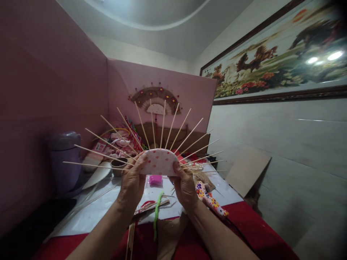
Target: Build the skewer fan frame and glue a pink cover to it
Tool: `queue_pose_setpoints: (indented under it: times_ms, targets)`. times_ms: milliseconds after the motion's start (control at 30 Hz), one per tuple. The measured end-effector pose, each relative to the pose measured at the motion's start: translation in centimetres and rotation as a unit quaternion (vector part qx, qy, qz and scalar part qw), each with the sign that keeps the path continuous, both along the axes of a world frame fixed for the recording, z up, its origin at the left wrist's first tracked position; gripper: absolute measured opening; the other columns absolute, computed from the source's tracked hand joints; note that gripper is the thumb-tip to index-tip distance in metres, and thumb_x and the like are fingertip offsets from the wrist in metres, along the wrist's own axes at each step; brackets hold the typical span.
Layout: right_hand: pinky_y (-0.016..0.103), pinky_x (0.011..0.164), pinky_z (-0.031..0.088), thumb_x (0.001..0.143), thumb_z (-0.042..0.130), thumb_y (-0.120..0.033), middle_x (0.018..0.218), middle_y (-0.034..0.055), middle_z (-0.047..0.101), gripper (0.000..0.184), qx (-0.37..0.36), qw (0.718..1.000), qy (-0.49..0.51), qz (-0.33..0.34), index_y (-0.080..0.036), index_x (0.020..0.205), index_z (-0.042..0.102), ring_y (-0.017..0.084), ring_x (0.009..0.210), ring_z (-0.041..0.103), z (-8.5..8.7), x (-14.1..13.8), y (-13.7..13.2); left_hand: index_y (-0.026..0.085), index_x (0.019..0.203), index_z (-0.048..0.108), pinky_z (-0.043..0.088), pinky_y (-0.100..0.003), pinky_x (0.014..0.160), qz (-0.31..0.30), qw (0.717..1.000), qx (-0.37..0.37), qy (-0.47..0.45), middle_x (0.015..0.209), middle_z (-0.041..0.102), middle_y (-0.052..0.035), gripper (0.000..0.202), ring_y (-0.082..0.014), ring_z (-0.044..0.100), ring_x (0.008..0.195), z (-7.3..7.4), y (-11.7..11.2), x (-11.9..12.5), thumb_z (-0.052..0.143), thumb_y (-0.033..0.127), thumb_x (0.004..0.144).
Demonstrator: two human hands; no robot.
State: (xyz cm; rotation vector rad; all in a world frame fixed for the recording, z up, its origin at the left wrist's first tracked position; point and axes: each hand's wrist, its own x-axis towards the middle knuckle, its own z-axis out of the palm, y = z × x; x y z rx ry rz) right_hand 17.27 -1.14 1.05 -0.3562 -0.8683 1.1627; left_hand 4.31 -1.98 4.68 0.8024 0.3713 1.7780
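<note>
A half-round fan base (157,163), white with small red spots, is held up above the table between both hands. Thin wooden sticks (163,124) spread out from its curved edge like rays. My left hand (134,177) grips the base's left end, thumb on the front face. At the opposite end my right hand (184,184) pinches it the same way. The fingers behind the base are hidden. Below it on the table lie a pink packet (155,180) and a green fuzzy strip (157,215).
A finished-looking brown fan (154,94) hangs on the pink panel behind. To the left stand a lidded purple bin (65,162) and a brown cup (118,164) near a heap of pink material (121,141). Flower-patterned material (211,200) lies at right on the white sheet (92,216).
</note>
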Motion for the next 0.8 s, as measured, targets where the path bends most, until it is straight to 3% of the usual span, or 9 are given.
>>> queue_pose_setpoints:
  times_ms: [167, 433, 567, 800]
  targets:
    - [0.020, 0.045, 0.033, 0.075, 0.063, -0.024, 0.064, -0.0009, 0.058, 0.010, 0.012, 1.000, 0.008, 0.019, -0.015, 0.077, 0.066, 0.007, 0.049, 0.042, -0.11, 0.04, 0.12, 0.013, 0.082, 0.066, 0.044, -0.021, 0.061, 0.008, 1.000, 0.004, 0.001, 0.072, 0.066, -0.0002, 0.018, -0.0095, 0.056, 0.065, -0.18, -0.01, 0.04, 0.070, 0.021, 0.066]
    - [0.019, 0.044, 0.034, 0.071, 0.067, -0.024, 0.057, -0.0032, 0.050, 0.012, -0.005, 1.000, 0.021, 0.022, -0.015, 0.065, 0.062, 0.007, 0.051, 0.041, -0.33, 0.27, 0.33, 0.013, 0.083, 0.067, 0.045, -0.021, 0.059, -0.018, 1.000, 0.015, 0.013, 0.074, 0.068, -0.0015, 0.019, -0.0103, 0.058, 0.064, -0.42, 0.26, -0.02, 0.070, 0.022, 0.066]
    - [0.021, 0.045, 0.037, 0.070, 0.067, -0.026, 0.060, -0.0014, 0.053, 0.013, -0.009, 1.000, 0.007, 0.013, -0.014, 0.068, 0.062, 0.009, 0.053, 0.044, -0.62, 0.27, 0.50, 0.012, 0.077, 0.068, 0.044, -0.020, 0.053, -0.024, 1.000, 0.005, 0.017, 0.065, 0.066, -0.0009, 0.018, -0.0097, 0.056, 0.057, -0.28, 0.18, -0.05, 0.072, 0.022, 0.063]
    - [0.023, 0.050, 0.040, 0.070, 0.066, -0.035, 0.061, 0.0001, 0.057, 0.019, 0.015, 1.000, 0.002, 0.014, -0.016, 0.071, 0.063, 0.013, 0.061, 0.052, -0.81, -0.03, 0.42, 0.013, 0.074, 0.069, 0.043, -0.019, 0.053, 0.006, 1.000, 0.009, 0.003, 0.064, 0.067, 0.0002, 0.017, -0.0089, 0.057, 0.057, -0.23, -0.09, 0.23, 0.073, 0.023, 0.060]
